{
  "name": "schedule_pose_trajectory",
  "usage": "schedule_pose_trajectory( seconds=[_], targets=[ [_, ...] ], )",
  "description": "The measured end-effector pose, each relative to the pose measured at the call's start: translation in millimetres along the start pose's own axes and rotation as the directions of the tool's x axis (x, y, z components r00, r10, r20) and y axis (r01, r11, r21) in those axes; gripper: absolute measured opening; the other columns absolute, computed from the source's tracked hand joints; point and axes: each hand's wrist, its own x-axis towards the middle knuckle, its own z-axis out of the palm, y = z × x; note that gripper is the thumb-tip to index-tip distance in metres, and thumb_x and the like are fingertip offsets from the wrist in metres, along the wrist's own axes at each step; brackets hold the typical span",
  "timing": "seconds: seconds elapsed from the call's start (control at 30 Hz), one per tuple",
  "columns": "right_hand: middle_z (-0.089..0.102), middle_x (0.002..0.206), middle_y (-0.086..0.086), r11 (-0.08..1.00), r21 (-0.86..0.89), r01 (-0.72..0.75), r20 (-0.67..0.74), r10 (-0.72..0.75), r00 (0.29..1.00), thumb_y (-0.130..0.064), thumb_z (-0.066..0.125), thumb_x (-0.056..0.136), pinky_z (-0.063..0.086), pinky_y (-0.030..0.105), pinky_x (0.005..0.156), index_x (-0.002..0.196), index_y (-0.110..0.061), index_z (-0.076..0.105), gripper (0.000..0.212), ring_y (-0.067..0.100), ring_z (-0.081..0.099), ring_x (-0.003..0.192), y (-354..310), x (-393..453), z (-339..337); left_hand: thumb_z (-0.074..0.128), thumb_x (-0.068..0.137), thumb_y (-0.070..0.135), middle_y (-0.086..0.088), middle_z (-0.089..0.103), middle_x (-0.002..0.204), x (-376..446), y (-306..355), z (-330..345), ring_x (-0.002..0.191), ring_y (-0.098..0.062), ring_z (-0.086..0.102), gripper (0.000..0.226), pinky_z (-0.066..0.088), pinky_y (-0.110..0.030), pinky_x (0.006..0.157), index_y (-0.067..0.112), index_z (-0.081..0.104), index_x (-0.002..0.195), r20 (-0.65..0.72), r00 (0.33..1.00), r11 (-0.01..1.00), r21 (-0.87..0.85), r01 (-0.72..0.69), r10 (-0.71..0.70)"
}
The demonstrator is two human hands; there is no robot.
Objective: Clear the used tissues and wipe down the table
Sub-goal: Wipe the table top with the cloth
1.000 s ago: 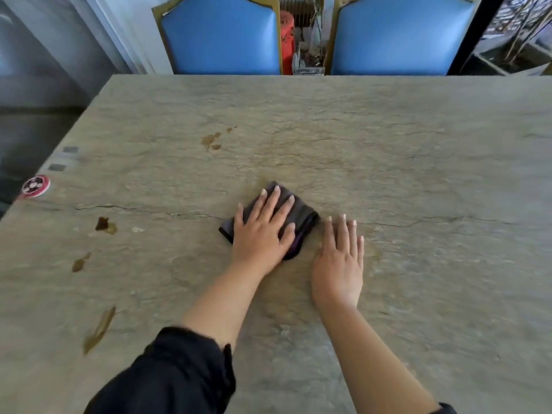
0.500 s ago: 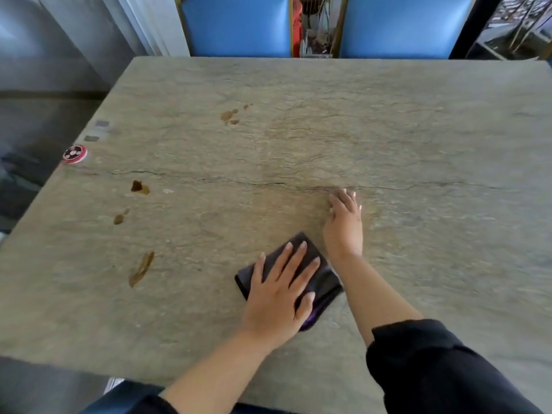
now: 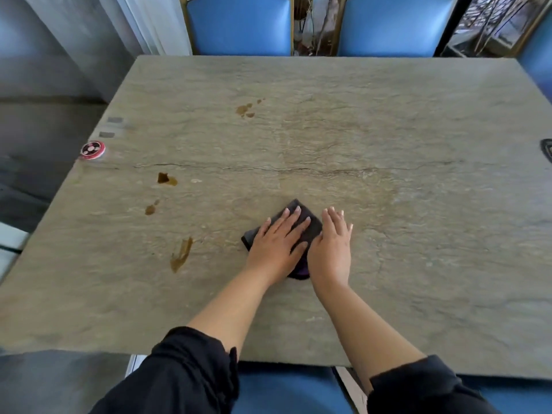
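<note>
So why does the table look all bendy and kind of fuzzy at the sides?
Head view: the wide-angle lens bows the grey stone table's edges; the round red-and-white disc near the left edge is smeared; the dark folded cloth stays fairly sharp.

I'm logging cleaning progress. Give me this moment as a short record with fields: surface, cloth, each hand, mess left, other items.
surface: stone table
cloth: dark cloth, flat on the table
left hand: fingers straight, pressing on the cloth
right hand: flat, beside the cloth, at its right edge
mess left: brown stains left of the cloth, more farther back
tissues: none visible
other items: round red disc at left edge; blue chairs beyond
</note>
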Motion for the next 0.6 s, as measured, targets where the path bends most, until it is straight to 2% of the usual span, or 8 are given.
schedule_pose_trajectory(
  seconds=[0.07, 0.13, 0.2, 0.27, 0.33, 0.47, 0.6],
  targets=[
    [0.024, 0.157, 0.004, 0.999, -0.041, -0.009, -0.033, 0.008, 0.999, 0.005, 0.030, 0.094, -0.005, 0.029, 0.121, 0.148, -0.007, 0.031, 0.055, 0.016, 0.008, 0.148, -15, -10, 13, 0.039, 0.101, 0.026, 0.004, 0.020, 0.159, -3, -23, -16, 0.147, -0.016, 0.018, 0.048, 0.017, -0.037, 0.120, 0.029, 0.030, 0.149, -0.074, 0.995, 0.977, -0.195, -0.082, 0.069],
    [0.026, 0.157, 0.004, 0.992, -0.122, -0.028, -0.040, 0.024, 0.999, 0.001, 0.031, 0.094, -0.005, 0.032, 0.121, 0.148, -0.008, 0.030, 0.055, 0.017, 0.011, 0.148, -29, -21, 30, 0.040, 0.101, 0.024, -0.001, 0.027, 0.157, -4, -55, -32, 0.144, -0.022, 0.026, 0.047, 0.023, -0.039, 0.117, 0.026, 0.035, 0.147, -0.152, 0.987, 0.987, -0.144, -0.065, 0.042],
    [0.016, 0.160, 0.003, 0.970, -0.223, -0.096, -0.041, 0.089, 0.995, -0.015, 0.031, 0.100, -0.009, 0.037, 0.120, 0.151, -0.010, 0.021, 0.053, 0.018, 0.004, 0.149, -41, -30, 47, 0.033, 0.102, 0.029, 0.001, 0.018, 0.160, -6, -90, -46, 0.148, -0.021, 0.014, 0.047, 0.011, -0.042, 0.120, 0.026, 0.029, 0.149, -0.155, 0.986, 0.998, -0.026, 0.062, -0.066],
    [-0.004, 0.162, 0.003, 0.924, -0.339, -0.174, -0.007, 0.183, 0.983, -0.042, 0.022, 0.101, -0.015, 0.043, 0.117, 0.153, -0.012, 0.003, 0.064, 0.020, -0.011, 0.148, -50, -34, 61, 0.026, 0.103, 0.035, 0.004, 0.005, 0.162, -7, -126, -56, 0.149, -0.018, 0.000, 0.050, -0.003, -0.043, 0.119, 0.025, 0.019, 0.152, -0.116, 0.978, 0.982, 0.054, 0.182, -0.175],
    [-0.015, 0.160, 0.007, 0.875, -0.435, -0.211, 0.002, 0.235, 0.972, -0.058, 0.015, 0.096, -0.018, 0.049, 0.115, 0.152, -0.016, -0.009, 0.074, 0.025, -0.020, 0.146, -57, -29, 70, 0.021, 0.103, 0.038, 0.005, -0.005, 0.162, -9, -151, -63, 0.149, -0.015, -0.008, 0.053, -0.009, -0.040, 0.118, 0.025, 0.010, 0.153, -0.068, 0.976, 0.972, 0.100, 0.214, -0.208],
    [-0.017, 0.160, 0.007, 0.837, -0.502, -0.217, 0.001, 0.252, 0.968, -0.063, 0.012, 0.092, -0.016, 0.054, 0.114, 0.152, -0.027, -0.010, 0.073, 0.028, -0.020, 0.146, -69, 10, 76, 0.023, 0.103, 0.031, 0.005, -0.013, 0.161, -11, -164, -62, 0.147, -0.014, -0.014, 0.057, -0.009, -0.031, 0.118, 0.023, 0.000, 0.154, -0.047, 0.990, 0.988, 0.076, 0.137, -0.133],
    [-0.020, 0.159, 0.004, 0.859, -0.503, -0.088, 0.137, 0.181, 0.974, -0.059, 0.016, 0.094, -0.015, 0.054, 0.114, 0.151, -0.032, -0.009, 0.068, 0.028, -0.022, 0.145, -99, 61, 92, 0.023, 0.102, 0.027, 0.007, -0.012, 0.160, -11, -170, -64, 0.147, -0.012, -0.012, 0.056, -0.009, -0.029, 0.119, 0.024, 0.001, 0.154, -0.078, 0.992, 0.988, 0.113, 0.105, -0.096]
  ],
)
